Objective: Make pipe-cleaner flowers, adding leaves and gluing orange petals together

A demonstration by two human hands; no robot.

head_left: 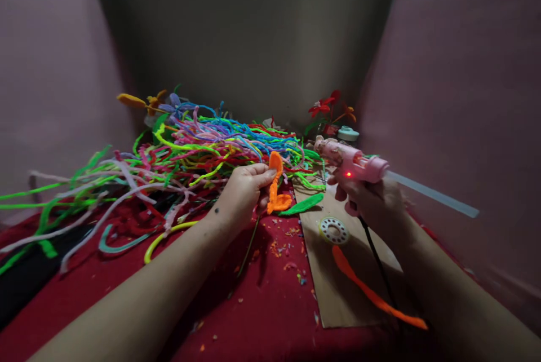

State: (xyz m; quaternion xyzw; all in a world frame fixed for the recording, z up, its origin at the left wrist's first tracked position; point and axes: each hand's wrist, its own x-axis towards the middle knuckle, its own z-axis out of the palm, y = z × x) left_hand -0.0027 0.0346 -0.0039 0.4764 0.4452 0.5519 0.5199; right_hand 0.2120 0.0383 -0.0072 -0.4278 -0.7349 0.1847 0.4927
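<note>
My left hand (244, 191) is closed in a pinch on an orange pipe-cleaner flower (276, 184) with a thin dark stem hanging below it. My right hand (372, 199) grips a pink hot glue gun (350, 162), its nozzle pointing left toward the orange flower and a red light lit on its side. A clear glue stick (431, 194) juts out of the back of the gun. A black cord (376, 260) drops from the gun along my right forearm.
A big pile of coloured pipe cleaners (194, 150) covers the red cloth (262, 305) behind my left hand. A brown cardboard sheet (338, 288) carries a green leaf (302, 204), a white ring (333, 230) and an orange strip (372, 291). Red pipe-cleaner flowers (325, 108) stand at the back.
</note>
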